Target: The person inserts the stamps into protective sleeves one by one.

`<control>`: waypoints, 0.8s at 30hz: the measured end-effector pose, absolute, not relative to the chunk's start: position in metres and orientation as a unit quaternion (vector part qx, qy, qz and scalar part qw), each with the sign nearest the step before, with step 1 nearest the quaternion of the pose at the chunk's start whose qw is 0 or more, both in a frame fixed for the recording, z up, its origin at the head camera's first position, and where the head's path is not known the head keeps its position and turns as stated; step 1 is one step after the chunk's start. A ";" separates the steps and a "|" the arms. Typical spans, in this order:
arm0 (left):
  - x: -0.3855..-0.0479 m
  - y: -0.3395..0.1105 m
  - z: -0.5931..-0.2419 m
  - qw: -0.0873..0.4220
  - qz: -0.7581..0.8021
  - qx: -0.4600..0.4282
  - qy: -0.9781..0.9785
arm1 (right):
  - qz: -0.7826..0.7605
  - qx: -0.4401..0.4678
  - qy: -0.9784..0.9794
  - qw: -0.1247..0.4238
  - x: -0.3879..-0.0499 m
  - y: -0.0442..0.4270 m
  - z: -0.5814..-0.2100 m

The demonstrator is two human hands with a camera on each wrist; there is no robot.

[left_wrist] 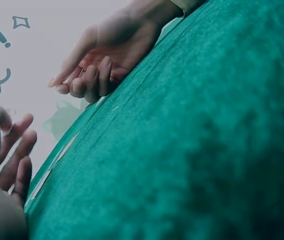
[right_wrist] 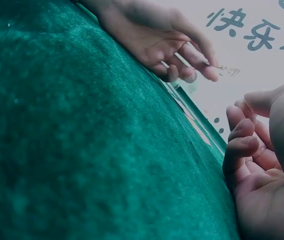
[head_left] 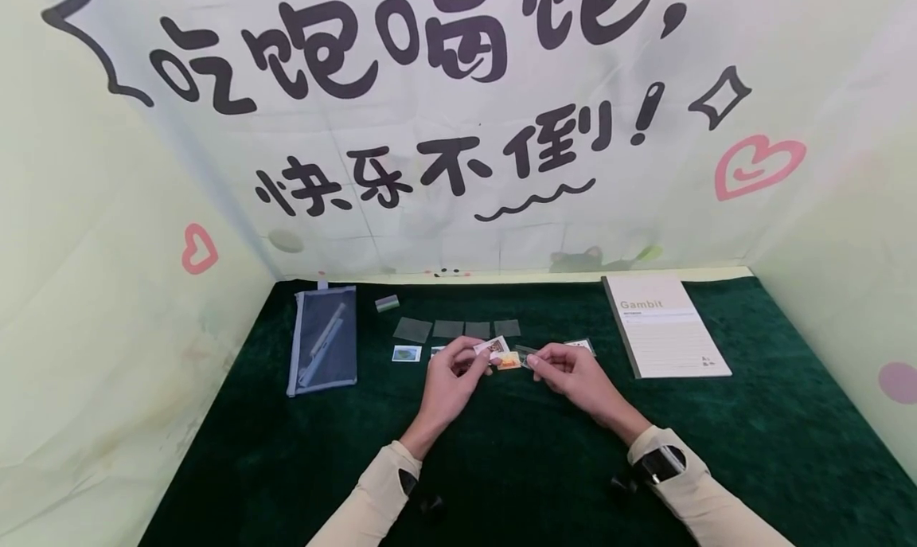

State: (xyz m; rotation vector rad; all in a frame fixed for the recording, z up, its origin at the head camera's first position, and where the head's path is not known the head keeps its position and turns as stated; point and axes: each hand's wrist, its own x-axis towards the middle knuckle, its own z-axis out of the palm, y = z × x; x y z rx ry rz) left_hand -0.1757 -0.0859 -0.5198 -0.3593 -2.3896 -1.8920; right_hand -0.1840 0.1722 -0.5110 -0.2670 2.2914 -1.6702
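In the head view, my left hand (head_left: 447,380) pinches a small white-bordered stamp (head_left: 493,346) between thumb and fingers, tilted above the cloth. My right hand (head_left: 576,378) pinches a small clear sleeve (head_left: 524,354) by its edge, close to the stamp but apart from it. Below and between them lies an orange stamp (head_left: 509,361). A blue-green stamp (head_left: 406,353) is left of my left hand, which partly covers another stamp (head_left: 435,349). Behind my right hand, a further stamp (head_left: 582,345) is partly hidden. The right wrist view shows the held stamp (right_wrist: 229,71) edge-on.
Several clear sleeves (head_left: 448,329) form a row behind the stamps. A blue zip pouch (head_left: 322,316) with pens lies left, near a small striped block (head_left: 387,302). At right is a notebook (head_left: 669,332). Dark green cloth (head_left: 516,467) covers the table; a printed backdrop (head_left: 430,236) stands behind.
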 end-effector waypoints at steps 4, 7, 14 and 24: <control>-0.175 -0.086 -0.519 0.031 -0.627 -0.129 -0.768 | -0.578 -0.097 0.797 0.147 -0.185 0.172 -0.511; -0.175 -0.086 -0.519 0.027 -0.627 -0.132 -0.767 | -0.578 -0.101 0.796 0.147 -0.184 0.171 -0.511; -0.175 -0.087 -0.518 0.028 -0.624 -0.133 -0.770 | -0.578 -0.110 0.795 0.147 -0.183 0.171 -0.509; -0.176 -0.087 -0.519 0.029 -0.616 -0.141 -0.774 | -0.580 -0.117 0.793 0.145 -0.182 0.172 -0.510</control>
